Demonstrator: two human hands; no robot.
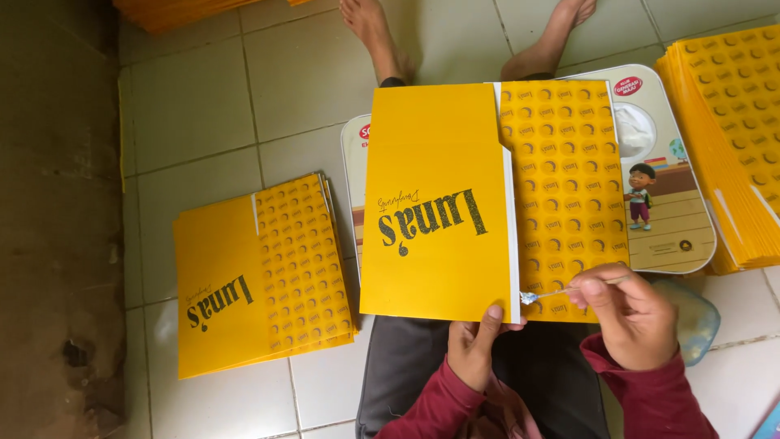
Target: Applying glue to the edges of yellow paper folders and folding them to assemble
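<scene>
— What are your hands doing right now?

— My left hand (473, 348) is pinching the bottom edge of a yellow paper bag blank (487, 199), thumb on top near the white glue strip (510, 236). My right hand (630, 313) is closed around a thin glue brush (569, 289), and its wet tip is touching the lower end of that white strip.

— Where is the blank lying?

— In the middle of the frame, flat on a rounded illustrated tray (670, 203) that is resting across my lap. The plain yellow half with dark lettering is sitting on the left, and the half patterned with small round marks is on the right.

— What else is lying around you?

— At the left of the frame a stack of yellow sheets (260, 272) of the same kind is lying on the pale tiled floor (195, 106). At the right edge another thick pile of patterned yellow sheets (731, 138) is sitting just beside the tray. My bare feet (374, 32) are showing at the top of the frame, past the tray. A pale blue thing is peeking out behind my right hand; I cannot tell what it is.
</scene>
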